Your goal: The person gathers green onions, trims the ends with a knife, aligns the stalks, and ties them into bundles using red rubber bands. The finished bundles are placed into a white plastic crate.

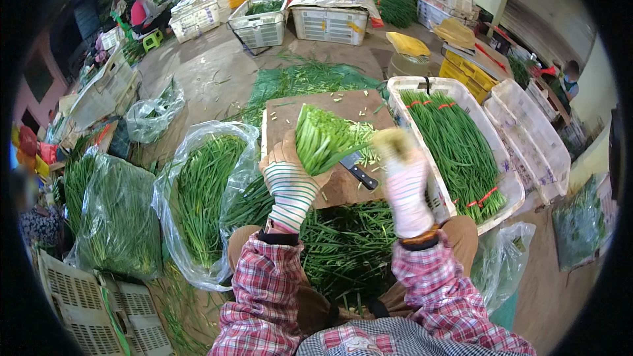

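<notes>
My left hand [291, 178], in a striped glove or sleeve with bare-looking fingers, grips a bunch of green garlic chives [321, 141], cut pale ends pointing up and away. Right of it my right hand [403, 168], blurred by motion, is over the right edge of a wooden board [341, 185]; whether it holds anything cannot be told. A knife with a black handle [364, 178] lies on the board, its blade partly hidden under leaves. Short cut stalk pieces [366, 143] are scattered beside it. More loose green leaves [346, 247] lie below the board, between my knees.
Bundled chives with red ties fill a white plastic crate [514, 198] at right. An open plastic bag of chives [163, 193] stands at left, another bag [118, 217] beyond it. Green netting [267, 84] lies behind the board. Several people sit farther off among crates.
</notes>
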Demonstrator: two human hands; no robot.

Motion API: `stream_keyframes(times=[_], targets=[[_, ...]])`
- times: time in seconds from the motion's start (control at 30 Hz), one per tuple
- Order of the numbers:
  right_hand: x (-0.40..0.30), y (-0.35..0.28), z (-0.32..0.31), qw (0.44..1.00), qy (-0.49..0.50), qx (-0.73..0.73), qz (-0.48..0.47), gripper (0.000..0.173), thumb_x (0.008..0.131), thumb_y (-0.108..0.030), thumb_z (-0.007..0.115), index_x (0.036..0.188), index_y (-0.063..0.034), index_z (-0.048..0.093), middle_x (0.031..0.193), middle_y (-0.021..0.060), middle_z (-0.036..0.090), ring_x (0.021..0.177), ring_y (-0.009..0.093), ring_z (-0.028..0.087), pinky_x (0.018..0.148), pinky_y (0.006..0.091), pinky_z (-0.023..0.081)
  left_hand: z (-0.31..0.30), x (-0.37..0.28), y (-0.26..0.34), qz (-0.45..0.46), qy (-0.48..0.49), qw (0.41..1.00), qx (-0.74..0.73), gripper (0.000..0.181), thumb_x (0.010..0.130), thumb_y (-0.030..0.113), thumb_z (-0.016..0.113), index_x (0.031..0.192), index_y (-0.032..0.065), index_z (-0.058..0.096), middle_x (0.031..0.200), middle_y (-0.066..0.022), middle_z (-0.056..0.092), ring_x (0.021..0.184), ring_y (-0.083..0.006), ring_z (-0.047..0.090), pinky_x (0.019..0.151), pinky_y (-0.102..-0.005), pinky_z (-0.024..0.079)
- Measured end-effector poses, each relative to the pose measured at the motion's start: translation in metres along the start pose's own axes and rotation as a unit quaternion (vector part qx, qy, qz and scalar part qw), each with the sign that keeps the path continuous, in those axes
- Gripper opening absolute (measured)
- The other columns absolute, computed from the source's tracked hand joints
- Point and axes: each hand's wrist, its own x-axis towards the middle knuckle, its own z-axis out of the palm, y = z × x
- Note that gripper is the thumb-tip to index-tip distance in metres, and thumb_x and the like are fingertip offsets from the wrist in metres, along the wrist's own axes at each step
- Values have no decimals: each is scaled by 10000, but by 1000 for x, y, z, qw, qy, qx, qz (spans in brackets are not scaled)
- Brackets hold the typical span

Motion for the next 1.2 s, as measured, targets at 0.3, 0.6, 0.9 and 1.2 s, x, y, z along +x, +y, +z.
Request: stream_keyframes(times=[0.3,0.6,0.9,1.2], targets=[[38,-46,-197,981,143,122,-54,157,968,-144,630,1101,-60,637,927,-20,604,839,71,542,754,232,470,0,3,-35,-22,103,994,-34,1061,462,408,912,1338,11,464,1081,-148,618,1004,-356,594,921,-497,420],[-12,-32,-24,949,-167,-266,-29,296,767,-170,809,1012,-61,683,809,64,645,724,159,635,666,275,519,-2,-2,-30,69,180,981,12,1046,538,524,843,1357,19,433,1112,-159,585,1038,-352,556,931,-507,383],[6,-15,55,877,-113,-406,-230,194,766,-195,784,841,-95,635,721,64,620,647,274,609,602,383,473,-3,-3,-31,42,148,988,19,1066,462,433,832,1374,57,428,1093,-145,583,1038,-342,551,946,-502,371],[34,-25,-4,981,36,-114,-152,159,855,-189,753,870,-89,631,776,-2,582,654,121,498,604,320,437,-5,-3,-33,27,134,991,8,1063,524,546,844,1361,44,424,1097,-147,565,1043,-332,540,944,-502,365]])
